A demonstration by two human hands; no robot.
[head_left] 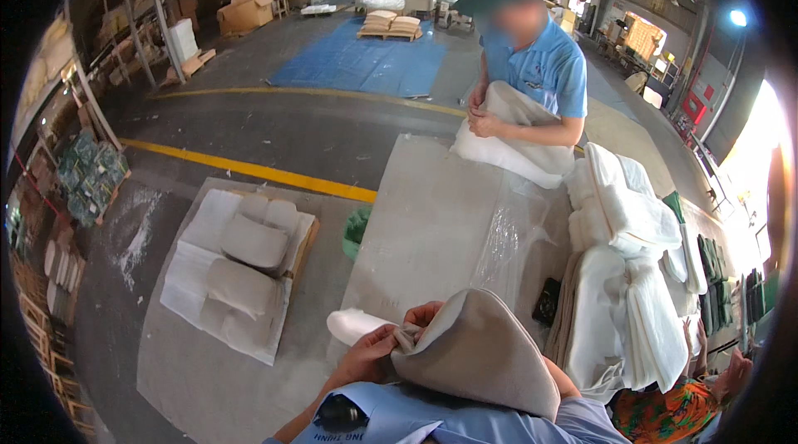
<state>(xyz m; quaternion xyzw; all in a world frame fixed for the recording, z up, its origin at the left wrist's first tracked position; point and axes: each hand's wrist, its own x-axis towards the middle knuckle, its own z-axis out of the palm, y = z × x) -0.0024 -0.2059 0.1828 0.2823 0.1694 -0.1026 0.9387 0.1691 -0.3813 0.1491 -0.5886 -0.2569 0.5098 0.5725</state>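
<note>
Beige cushion cover (482, 352), one, held against the front of the person's blue shirt, above the near edge of a grey worktable (416, 219); rounded outline, body bulging, one corner gathered into folds.

Grip, left hand (374, 352): thumb and fingers pinched together on the gathered corner, leaving hardly any gap. Grip, right hand (425, 313): fingers curled in at the same bunched fabric, close to the left fingertips; forearm passing behind the cover.

Concealed or unclear: right palm and thumb, largely behind the cover; far end of a white padded piece (353, 324) on the table, covered by the left hand; small black item (546, 301) beside the cushion stacks, kind not determinable. Person at lower right in patterned clothing (669, 411), cut off by the dark lens rim. Co-worker's hands (480, 120), across the table, partly sunk in a white cover (519, 145).

Containers: green bin (356, 232), left of the table, its contents too indistinct to name. Cardboard box (246, 12), background left, inside not visible.

Carriers: pallet (306, 249) on the floor at left, spread with white sheeting (195, 269), pale cushions (253, 242) lying on it.
</note>
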